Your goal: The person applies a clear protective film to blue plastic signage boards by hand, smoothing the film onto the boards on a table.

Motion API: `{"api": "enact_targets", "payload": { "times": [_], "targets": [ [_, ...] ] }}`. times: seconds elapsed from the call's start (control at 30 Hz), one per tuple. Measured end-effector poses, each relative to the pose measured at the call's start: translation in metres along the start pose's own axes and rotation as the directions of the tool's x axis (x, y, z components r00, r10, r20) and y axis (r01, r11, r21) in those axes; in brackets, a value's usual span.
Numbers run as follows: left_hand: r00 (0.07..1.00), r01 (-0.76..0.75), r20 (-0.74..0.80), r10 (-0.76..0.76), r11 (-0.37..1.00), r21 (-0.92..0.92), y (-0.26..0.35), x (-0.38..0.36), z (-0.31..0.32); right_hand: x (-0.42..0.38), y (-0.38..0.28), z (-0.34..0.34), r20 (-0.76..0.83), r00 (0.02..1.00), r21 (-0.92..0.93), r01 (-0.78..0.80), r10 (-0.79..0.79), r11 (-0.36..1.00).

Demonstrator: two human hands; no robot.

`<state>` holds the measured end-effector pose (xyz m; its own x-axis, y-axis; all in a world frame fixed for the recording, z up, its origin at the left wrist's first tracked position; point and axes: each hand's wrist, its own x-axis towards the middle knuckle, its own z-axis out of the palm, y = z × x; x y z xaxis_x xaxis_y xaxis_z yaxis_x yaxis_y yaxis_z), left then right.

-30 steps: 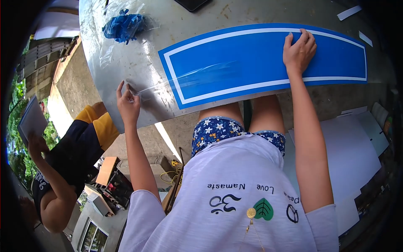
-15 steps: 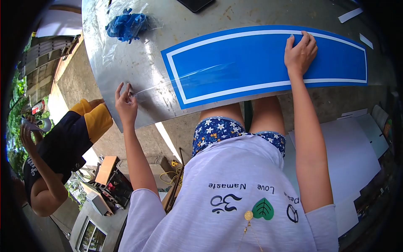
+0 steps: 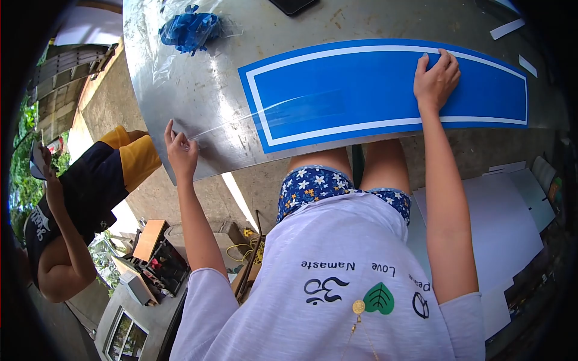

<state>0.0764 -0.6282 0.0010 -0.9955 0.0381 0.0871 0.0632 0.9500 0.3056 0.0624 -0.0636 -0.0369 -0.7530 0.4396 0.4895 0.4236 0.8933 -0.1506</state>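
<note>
One hand [image 3: 182,155], the left, pinches clear film [image 3: 282,109]; the right hand [image 3: 436,84], half-curled, touches a blue panel [image 3: 376,78].

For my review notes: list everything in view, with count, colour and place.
table: one, grey, upper area
sign panel: one, blue with white border, on table
clear film: one strip, transparent, reaching leftward from panel
crumpled film: one bundle, blue, upper left
plastic sheet: one, clear, beside bundle
flat device: one, black, top edge
strips: at least two, white, upper right
sheets: several, whitish, lower right
cord: one tangle, yellow, below table
co-worker: one, black top, left
board: one, brown, lower left
background clutter: uncountable, mixed, lower left
shirt: one, white, bottom centre
shorts: one pair, blue floral, centre
left hand: one, bare, at film's end
right hand: one, bare, on panel
</note>
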Motion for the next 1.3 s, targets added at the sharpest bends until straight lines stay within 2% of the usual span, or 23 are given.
{"api": "enact_targets", "payload": {
  "times": [0.27,0.5,0.6,0.67,0.77,0.87,1.07,1.17,1.2,1.27,1.3],
  "targets": [
    [0.996,0.051,0.076,-0.049,0.998,-0.021,-0.009,0.004,-0.015,0.0,0.0,-0.002,0.0,1.0,-0.003,0.011,-0.011,1.0],
    [0.996,0.058,0.068,-0.055,0.997,-0.053,-0.017,0.001,-0.017,0.0,-0.001,-0.002,-0.014,1.0,-0.031,0.026,-0.027,0.999],
    [0.999,0.024,0.036,-0.022,0.998,-0.054,-0.024,-0.002,-0.012,0.0,0.0,-0.002,-0.008,1.0,-0.016,0.023,-0.023,1.0],
    [0.999,-0.035,-0.042,0.032,0.997,-0.062,-0.028,-0.004,-0.009,-0.001,0.0,-0.002,-0.004,1.0,0.0,0.022,-0.022,1.0],
    [0.998,0.05,0.026,-0.049,0.996,-0.067,-0.028,-0.004,-0.015,0.0,0.0,-0.001,-0.001,1.0,-0.003,0.024,-0.024,1.0],
    [1.0,0.011,-0.011,-0.011,0.999,-0.041,-0.03,-0.006,-0.014,0.0,0.001,-0.002,0.003,1.0,0.008,0.028,-0.028,1.0],
    [0.998,0.049,-0.019,-0.051,0.994,-0.098,-0.035,-0.005,-0.017,0.001,0.007,0.0,0.054,0.998,0.028,0.011,-0.012,1.0],
    [0.995,0.081,-0.04,-0.087,0.986,-0.144,-0.034,-0.008,-0.016,0.007,0.011,0.0,0.175,0.985,-0.004,0.012,-0.011,1.0],
    [0.994,0.089,-0.045,-0.096,0.985,-0.149,-0.036,-0.008,-0.016,0.007,0.005,-0.004,0.172,0.985,-0.003,0.023,-0.022,1.0],
    [0.996,0.01,-0.088,-0.022,0.99,-0.139,-0.039,-0.01,-0.013,0.002,-0.016,-0.016,0.105,0.994,-0.161,0.02,-0.003,0.987],
    [0.995,0.018,-0.09,-0.032,0.989,-0.145,-0.038,-0.011,-0.014,-0.002,-0.031,-0.022,0.081,0.995,-0.03,0.065,-0.062,0.997]
  ]
}}
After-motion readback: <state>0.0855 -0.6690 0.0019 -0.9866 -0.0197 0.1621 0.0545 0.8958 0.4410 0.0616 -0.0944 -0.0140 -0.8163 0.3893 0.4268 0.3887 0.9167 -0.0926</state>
